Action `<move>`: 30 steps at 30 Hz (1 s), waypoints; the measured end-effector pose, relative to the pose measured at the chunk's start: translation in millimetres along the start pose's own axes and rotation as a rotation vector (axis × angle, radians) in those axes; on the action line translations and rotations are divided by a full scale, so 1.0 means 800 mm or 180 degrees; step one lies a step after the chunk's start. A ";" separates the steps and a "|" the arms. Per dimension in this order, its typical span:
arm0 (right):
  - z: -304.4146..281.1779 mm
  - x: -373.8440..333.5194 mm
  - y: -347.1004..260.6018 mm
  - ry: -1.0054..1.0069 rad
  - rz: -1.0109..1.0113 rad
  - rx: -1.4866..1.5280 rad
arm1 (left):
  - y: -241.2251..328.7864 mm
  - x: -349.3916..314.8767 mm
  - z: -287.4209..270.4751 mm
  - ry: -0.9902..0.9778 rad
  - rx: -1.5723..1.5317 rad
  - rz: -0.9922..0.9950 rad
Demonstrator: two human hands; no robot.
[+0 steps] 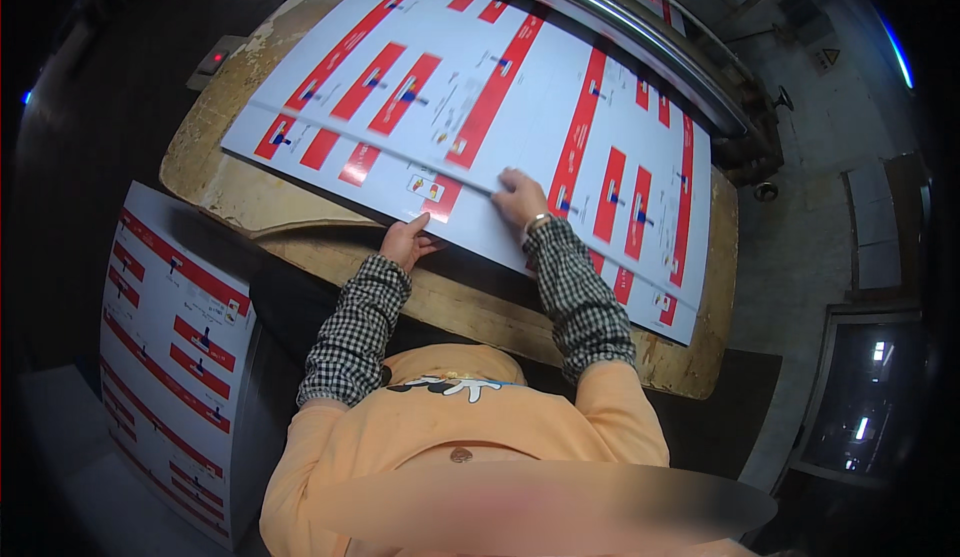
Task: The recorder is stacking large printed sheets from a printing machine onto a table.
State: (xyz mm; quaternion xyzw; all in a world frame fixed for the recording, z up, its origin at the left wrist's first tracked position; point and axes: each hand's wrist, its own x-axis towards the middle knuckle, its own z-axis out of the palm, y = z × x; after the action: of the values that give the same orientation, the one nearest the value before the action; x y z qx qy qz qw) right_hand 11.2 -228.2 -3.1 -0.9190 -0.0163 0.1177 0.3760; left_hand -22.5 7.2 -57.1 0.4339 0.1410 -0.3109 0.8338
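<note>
A large white printed sheet (535, 107) with red bands lies on a worn wooden table, over a similar lower sheet (480, 219). The lower sheet's near strip shows below the upper one's edge. My right hand (522, 197) is closed on the near edge of the upper sheet, fingers curled over it. To its left and nearer to me, my left hand (408, 244) pinches the near edge of the lower sheet. Its thumb lies on top and the other fingers are partly hidden underneath. Checked sleeves cover both forearms.
A metal roller (640, 42) of a machine spans the table's far side. The wooden tabletop (200, 157) has rounded corners. Matching printed sheets (170, 292) stand in a stack at the lower left. A small box (215, 60) with a red light sits at the table's left edge.
</note>
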 end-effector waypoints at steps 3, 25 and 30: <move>0.005 0.018 0.000 0.0374 0.0468 -0.0525 | 0.000 -0.001 0.014 0.0095 -0.0106 0.0010; 0.001 -0.067 -0.046 -0.0151 -0.0582 0.0467 | 0.000 -0.010 0.010 0.0341 -0.0274 -0.0030; 0.014 -0.069 -0.029 -0.0456 -0.0424 0.0372 | -0.001 0.001 0.006 -0.0053 -0.0220 0.0096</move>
State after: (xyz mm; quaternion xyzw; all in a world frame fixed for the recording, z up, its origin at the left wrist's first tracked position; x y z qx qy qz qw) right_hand -43.3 -210.7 16.5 -0.8816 -0.0973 0.1585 0.4339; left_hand -22.6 3.1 -54.9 0.4043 0.1381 -0.2968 0.8541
